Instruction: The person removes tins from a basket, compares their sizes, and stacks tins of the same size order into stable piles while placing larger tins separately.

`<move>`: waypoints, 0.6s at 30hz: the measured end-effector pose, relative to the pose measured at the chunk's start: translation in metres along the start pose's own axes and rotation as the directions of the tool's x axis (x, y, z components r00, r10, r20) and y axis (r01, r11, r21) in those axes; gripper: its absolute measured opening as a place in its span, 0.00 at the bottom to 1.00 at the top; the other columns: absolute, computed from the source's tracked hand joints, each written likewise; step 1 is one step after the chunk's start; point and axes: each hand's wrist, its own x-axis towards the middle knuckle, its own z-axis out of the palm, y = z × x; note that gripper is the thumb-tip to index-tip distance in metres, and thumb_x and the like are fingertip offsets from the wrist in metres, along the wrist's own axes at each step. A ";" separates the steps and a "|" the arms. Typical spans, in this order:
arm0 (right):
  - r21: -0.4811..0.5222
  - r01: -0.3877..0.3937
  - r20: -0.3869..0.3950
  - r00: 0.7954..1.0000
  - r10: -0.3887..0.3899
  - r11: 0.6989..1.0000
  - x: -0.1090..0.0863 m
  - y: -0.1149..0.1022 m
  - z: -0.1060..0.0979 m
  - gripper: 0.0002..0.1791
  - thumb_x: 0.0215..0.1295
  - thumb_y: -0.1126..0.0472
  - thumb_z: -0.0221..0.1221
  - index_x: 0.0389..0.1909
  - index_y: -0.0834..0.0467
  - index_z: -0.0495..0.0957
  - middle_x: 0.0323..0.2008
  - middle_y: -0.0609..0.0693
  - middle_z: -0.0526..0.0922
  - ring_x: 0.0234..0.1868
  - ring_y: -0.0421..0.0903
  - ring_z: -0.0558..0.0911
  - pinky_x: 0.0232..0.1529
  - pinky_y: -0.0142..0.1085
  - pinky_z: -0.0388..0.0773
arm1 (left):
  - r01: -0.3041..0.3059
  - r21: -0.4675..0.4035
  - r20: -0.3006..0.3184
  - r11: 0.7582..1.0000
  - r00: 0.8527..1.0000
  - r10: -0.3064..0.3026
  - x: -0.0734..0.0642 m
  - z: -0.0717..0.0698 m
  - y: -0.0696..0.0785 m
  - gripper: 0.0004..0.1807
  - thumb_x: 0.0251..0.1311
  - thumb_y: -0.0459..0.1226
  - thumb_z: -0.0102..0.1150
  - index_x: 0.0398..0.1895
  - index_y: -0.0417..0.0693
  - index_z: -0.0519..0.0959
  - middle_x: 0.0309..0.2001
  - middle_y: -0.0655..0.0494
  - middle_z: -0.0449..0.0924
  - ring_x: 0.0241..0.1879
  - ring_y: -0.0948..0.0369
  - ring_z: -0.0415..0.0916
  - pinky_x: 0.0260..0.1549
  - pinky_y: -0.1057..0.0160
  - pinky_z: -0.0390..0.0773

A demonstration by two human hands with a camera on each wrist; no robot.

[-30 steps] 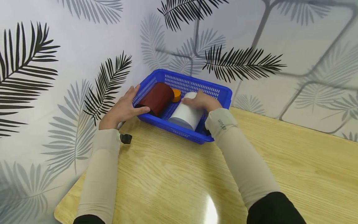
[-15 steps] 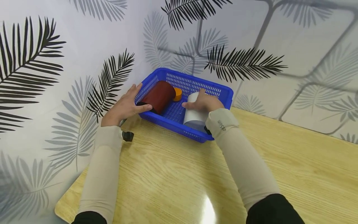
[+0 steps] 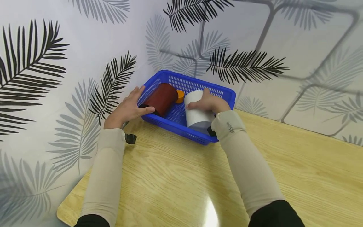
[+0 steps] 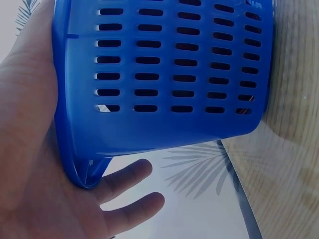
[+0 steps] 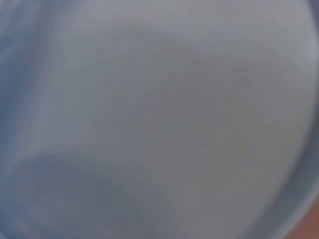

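At the left end of a blue plastic basket [image 3: 173,121], my left hand [image 3: 123,110] holds the rim, its thumb over the front edge. In the left wrist view the palm lies against the basket's rim [image 4: 75,169], and two fingers show past its far side. My right hand [image 3: 208,102] grips a white cylinder [image 3: 195,118] in the basket's right half, thumb on its near left side and other fingers partly hidden. A blurred pale round end of this cylinder [image 5: 174,114] fills the right wrist view. A dark red cylinder [image 3: 161,99] lies on its side at the left.
Between the two cylinders, by the basket's back wall, is a small orange round object [image 3: 180,96]. The basket stands on a light wooden table [image 3: 164,176] close to a leaf-patterned wall covering [image 3: 175,41]. A table corner shows at the lower left.
My right hand has shifted the white cylinder rightward within the basket and turned it. A wider gap now separates it from the red cylinder. My left hand keeps its place at the rim.
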 end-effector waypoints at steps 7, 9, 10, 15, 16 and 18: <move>0.144 0.109 -0.030 0.994 -0.106 0.984 -0.012 -0.003 -0.011 0.63 0.59 0.41 0.68 0.79 0.49 0.31 0.58 0.63 0.68 0.48 0.61 0.80 0.40 0.50 0.83 | -0.007 0.028 -0.005 1.000 1.000 0.007 0.002 -0.001 0.002 0.62 0.56 0.73 0.56 0.83 0.64 0.34 0.82 0.50 0.27 0.76 0.34 0.36 0.67 0.29 0.47; 0.166 0.137 -0.054 0.990 -0.129 0.977 -0.015 -0.002 -0.013 0.62 0.59 0.41 0.69 0.78 0.48 0.32 0.58 0.63 0.68 0.48 0.61 0.80 0.41 0.50 0.82 | -0.002 0.017 0.001 1.000 1.000 0.002 0.002 -0.001 0.003 0.62 0.56 0.73 0.57 0.83 0.65 0.34 0.81 0.51 0.26 0.77 0.35 0.35 0.67 0.29 0.46; 0.171 0.153 -0.071 0.987 -0.143 0.973 -0.016 -0.001 -0.015 0.62 0.60 0.41 0.69 0.78 0.48 0.32 0.58 0.63 0.68 0.48 0.62 0.80 0.42 0.50 0.82 | 0.001 0.010 0.005 1.000 1.000 -0.001 0.001 -0.001 0.003 0.62 0.55 0.73 0.57 0.83 0.65 0.34 0.81 0.51 0.26 0.77 0.36 0.34 0.67 0.29 0.46; 0.196 0.294 -0.193 0.947 -0.257 0.936 -0.024 0.007 -0.019 0.60 0.59 0.45 0.70 0.77 0.45 0.34 0.59 0.63 0.67 0.47 0.62 0.80 0.41 0.51 0.83 | 0.011 -0.005 0.016 1.000 1.000 -0.011 0.000 -0.001 0.004 0.62 0.55 0.73 0.57 0.83 0.66 0.33 0.81 0.52 0.24 0.77 0.39 0.32 0.67 0.29 0.44; 0.196 0.327 -0.224 0.933 -0.282 0.924 -0.026 0.009 -0.019 0.60 0.59 0.46 0.71 0.77 0.44 0.35 0.59 0.63 0.66 0.48 0.61 0.80 0.41 0.51 0.83 | 0.011 -0.004 0.014 1.000 1.000 -0.011 -0.001 0.000 0.004 0.62 0.56 0.72 0.57 0.83 0.66 0.33 0.81 0.52 0.24 0.78 0.39 0.32 0.67 0.29 0.44; 0.196 0.392 -0.290 0.899 -0.328 0.899 -0.031 0.014 -0.021 0.60 0.57 0.46 0.72 0.76 0.42 0.36 0.59 0.62 0.66 0.48 0.61 0.79 0.41 0.52 0.83 | 0.010 -0.003 0.011 1.000 1.000 -0.010 -0.002 0.000 0.005 0.61 0.56 0.72 0.57 0.83 0.66 0.33 0.81 0.52 0.24 0.78 0.39 0.32 0.67 0.29 0.45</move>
